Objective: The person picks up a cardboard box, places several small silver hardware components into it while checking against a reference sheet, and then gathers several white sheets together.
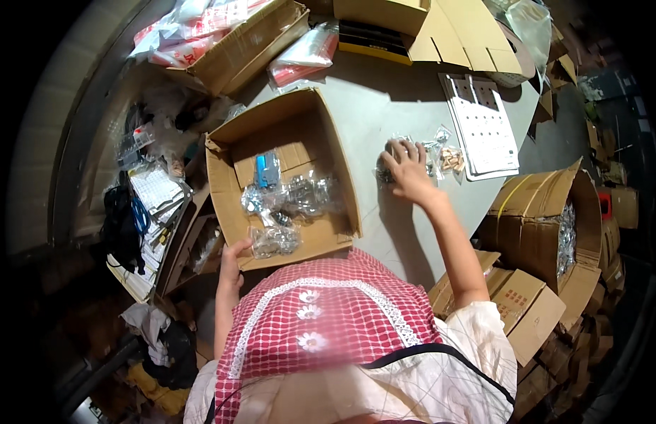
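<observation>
Left hand (231, 261): grip closed on the near rim of an open cardboard box (328, 148) holding clear packets (285, 201). Right hand (407, 169): laid flat, fingers spread, on a clear bag (384, 172) on the grey counter (370, 106). Beyond, white sheets (483, 131) were noted.

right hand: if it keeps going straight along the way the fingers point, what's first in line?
The right hand lies flat on small clear plastic bags of parts, fingers pointing away across the grey table. Beyond the fingertips the tabletop looks bare until the black-and-yellow flat box at the far edge, though depth is unclear.
</observation>
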`<state>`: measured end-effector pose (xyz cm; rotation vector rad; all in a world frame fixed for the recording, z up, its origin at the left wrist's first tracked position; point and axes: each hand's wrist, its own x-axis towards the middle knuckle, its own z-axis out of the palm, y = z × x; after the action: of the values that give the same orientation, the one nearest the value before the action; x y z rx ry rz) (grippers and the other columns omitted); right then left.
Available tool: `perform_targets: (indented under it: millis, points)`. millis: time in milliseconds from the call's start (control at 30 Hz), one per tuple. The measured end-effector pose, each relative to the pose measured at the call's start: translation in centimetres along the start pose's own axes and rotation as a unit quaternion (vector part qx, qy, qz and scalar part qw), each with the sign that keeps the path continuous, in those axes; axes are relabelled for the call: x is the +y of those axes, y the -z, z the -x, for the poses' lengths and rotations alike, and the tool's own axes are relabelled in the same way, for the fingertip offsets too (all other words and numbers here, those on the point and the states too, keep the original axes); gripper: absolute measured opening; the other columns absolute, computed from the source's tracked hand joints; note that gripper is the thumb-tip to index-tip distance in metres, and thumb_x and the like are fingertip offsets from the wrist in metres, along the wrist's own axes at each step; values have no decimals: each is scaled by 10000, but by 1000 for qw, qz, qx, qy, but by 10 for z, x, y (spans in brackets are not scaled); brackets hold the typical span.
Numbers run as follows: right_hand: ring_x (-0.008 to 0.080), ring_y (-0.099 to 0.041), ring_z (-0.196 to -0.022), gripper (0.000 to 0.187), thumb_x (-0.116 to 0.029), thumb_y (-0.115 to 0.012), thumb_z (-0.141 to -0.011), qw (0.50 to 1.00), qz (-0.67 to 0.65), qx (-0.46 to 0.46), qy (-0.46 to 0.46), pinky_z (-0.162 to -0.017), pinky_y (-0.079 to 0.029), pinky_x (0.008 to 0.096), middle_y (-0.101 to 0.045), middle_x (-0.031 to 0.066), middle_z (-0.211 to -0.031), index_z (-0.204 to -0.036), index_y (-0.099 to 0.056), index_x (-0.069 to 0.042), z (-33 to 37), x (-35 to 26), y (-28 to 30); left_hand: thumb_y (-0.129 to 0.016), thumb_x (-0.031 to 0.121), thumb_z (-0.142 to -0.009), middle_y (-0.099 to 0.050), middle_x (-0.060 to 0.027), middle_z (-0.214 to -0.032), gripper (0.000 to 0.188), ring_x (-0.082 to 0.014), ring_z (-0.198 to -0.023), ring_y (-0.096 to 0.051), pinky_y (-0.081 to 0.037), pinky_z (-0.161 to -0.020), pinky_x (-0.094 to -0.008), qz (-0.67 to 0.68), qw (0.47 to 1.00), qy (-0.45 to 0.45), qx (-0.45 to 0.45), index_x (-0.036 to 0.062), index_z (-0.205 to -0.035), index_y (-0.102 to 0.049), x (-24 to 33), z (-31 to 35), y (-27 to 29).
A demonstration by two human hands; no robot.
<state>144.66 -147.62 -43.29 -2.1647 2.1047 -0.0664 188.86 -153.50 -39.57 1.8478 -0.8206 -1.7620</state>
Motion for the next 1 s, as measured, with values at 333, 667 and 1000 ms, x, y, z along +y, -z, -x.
perform_targets:
  millis: [333, 667, 1000]
  points:
    - [147, -674, -834, 295, -200, -685, -931, 706, -665, 179, -165, -699, -555, 288, -694, 112, -978, -1124, -560, -14, 15, -63, 79, -692, 218, -770, -652, -85, -1076, 510, -222, -953, -622, -487, -823, -345, -21, 1000, 1, 2, 12, -1228, -605, 9, 11, -8]
    - [387, -621, -979, 438, -205, -725, -832, 936, -73, 142, -312, -831, -519, 472, -575, 236, -1210, -1203, -553, -48, 63, -15, -12, -690, 224, -779, -658, -84, -1104, 487, -229, -1004, -617, -470, -882, -354, 13, 1000, -21, -9, 15, -1213, -622, -2, 4, -4]
    - [121, -627, -693, 111, -47, -622, -917, 551, -805, 122, -185, -602, -504, 261, -644, 64, -783, -1014, -603, 3, 67, -62, 44, -692, 231, -775, -674, -88, -1031, 455, -231, -937, -638, -489, -840, -343, -10, 1000, -24, -14, -2, -1163, -641, 3, 4, 1]
